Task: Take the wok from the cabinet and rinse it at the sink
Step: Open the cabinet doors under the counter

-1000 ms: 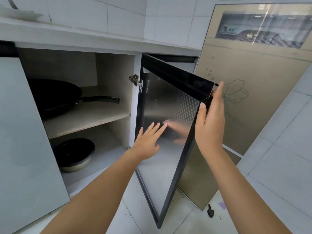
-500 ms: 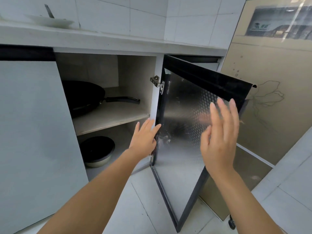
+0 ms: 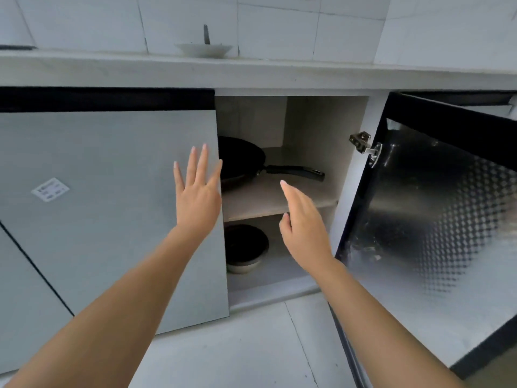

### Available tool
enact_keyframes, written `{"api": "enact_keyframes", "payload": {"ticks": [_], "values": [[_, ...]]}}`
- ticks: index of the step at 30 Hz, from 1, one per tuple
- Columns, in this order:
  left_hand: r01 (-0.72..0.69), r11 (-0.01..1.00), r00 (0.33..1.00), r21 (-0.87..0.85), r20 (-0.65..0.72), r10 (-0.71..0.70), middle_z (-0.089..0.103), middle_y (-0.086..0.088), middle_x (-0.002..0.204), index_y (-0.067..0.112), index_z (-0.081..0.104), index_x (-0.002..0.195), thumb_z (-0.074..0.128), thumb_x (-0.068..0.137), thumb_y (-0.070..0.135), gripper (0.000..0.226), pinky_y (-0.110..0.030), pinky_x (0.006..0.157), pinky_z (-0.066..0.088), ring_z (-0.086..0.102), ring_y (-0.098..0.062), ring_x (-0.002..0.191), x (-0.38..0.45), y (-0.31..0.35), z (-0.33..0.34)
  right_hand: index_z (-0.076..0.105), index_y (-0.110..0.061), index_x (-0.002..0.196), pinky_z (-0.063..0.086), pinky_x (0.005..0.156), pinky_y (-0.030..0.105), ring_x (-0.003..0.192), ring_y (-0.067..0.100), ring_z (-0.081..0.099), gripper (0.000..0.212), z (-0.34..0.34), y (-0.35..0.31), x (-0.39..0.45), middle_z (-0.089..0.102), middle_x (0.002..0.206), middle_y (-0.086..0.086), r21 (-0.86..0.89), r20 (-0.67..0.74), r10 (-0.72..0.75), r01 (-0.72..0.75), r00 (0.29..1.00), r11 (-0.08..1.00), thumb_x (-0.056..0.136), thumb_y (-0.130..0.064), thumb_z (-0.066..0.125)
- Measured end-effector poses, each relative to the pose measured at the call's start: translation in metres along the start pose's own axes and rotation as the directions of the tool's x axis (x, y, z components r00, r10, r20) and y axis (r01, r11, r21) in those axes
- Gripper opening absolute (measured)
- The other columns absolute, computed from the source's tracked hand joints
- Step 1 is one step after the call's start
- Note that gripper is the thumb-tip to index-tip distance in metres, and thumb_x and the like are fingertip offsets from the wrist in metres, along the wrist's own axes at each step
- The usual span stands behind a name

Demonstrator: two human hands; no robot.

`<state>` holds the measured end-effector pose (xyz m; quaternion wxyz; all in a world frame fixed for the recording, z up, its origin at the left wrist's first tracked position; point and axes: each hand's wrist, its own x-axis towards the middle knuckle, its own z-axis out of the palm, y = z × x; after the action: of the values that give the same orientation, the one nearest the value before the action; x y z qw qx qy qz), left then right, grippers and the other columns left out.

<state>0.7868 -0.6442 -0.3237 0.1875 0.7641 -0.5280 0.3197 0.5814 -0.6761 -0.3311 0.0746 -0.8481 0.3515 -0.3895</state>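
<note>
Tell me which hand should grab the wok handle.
Probably the right hand: it is in front of the open cabinet, just below the wok's handle. The left hand is over the closed door.

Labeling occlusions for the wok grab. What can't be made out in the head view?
- wok: left part hidden behind the closed door.
- pot on the cabinet floor: left edge hidden by that door; contents too dark.
- sticker: text too small.
- Sink: not in view.
- left hand: contact with the door unclear.

The wok (image 3: 240,161) lies on the cabinet's upper shelf (image 3: 279,197); a dark bowl (image 3: 246,249) sits below.
</note>
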Motion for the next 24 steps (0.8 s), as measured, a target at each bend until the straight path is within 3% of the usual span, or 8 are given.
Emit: {"api": "enact_keyframes", "payload": {"ticks": [4,8,13,16,24], "values": [[0.029,0.999,0.999,0.040,0.037,-0.030,0.009,-0.010,0.159,0.020,0.019,0.150,0.061,0.082,0.009,0.081,-0.056,0.114,0.001,0.004,-0.031,0.147,0.002,-0.040,0.001,0.017,-0.018,0.150,0.021,0.103,0.016,0.139,0.013,0.029,0.063,0.046,-0.022,0.031,0.028,0.154,-0.003,0.228,0.248,0.056,-0.114,0.967,0.967,0.094,-0.002,0.040],[-0.059,0.993,0.998,0.101,-0.026,0.062,0.016,-0.010,0.158,0.021,0.017,0.148,0.066,0.078,0.010,0.087,-0.058,0.113,0.012,0.011,-0.025,0.146,0.001,-0.065,0.006,0.009,-0.025,0.151,0.027,0.102,0.020,0.142,0.014,0.026,0.071,0.082,-0.040,0.066,0.021,0.157,-0.007,0.431,0.415,0.143,-0.333,0.899,0.839,0.093,0.002,0.039],[-0.077,0.993,0.994,0.085,-0.071,0.083,0.021,-0.009,0.157,0.022,0.021,0.146,0.067,0.077,0.008,0.084,-0.058,0.112,0.015,0.008,-0.022,0.143,0.001,-0.076,0.005,0.016,-0.028,0.150,0.030,0.097,0.018,0.136,0.009,0.032,0.071,0.098,-0.054,0.084,0.031,0.152,-0.009,0.539,0.492,0.188,-0.467,0.850,0.702,0.092,0.006,0.039],[-0.057,0.996,0.996,0.072,-0.060,0.061,0.020,-0.009,0.157,0.022,0.024,0.147,0.066,0.078,0.009,0.081,-0.058,0.112,0.015,0.009,-0.023,0.144,0.000,-0.077,0.003,0.021,-0.029,0.149,0.031,0.105,0.024,0.136,0.006,0.030,0.070,0.101,-0.056,0.087,0.032,0.150,-0.010,0.567,0.492,0.181,-0.472,0.851,0.675,0.092,0.004,0.044],[0.001,1.000,1.000,0.006,-0.019,-0.001,0.011,-0.009,0.159,0.025,0.022,0.149,0.061,0.086,0.016,0.074,-0.058,0.114,0.009,0.004,-0.024,0.146,-0.011,-0.071,-0.008,0.029,-0.017,0.145,0.032,0.094,0.019,0.134,0.012,0.038,0.066,0.077,-0.058,0.074,0.040,0.145,-0.002,0.607,0.505,0.153,-0.475,0.850,0.637,0.088,0.015,0.036]]}}
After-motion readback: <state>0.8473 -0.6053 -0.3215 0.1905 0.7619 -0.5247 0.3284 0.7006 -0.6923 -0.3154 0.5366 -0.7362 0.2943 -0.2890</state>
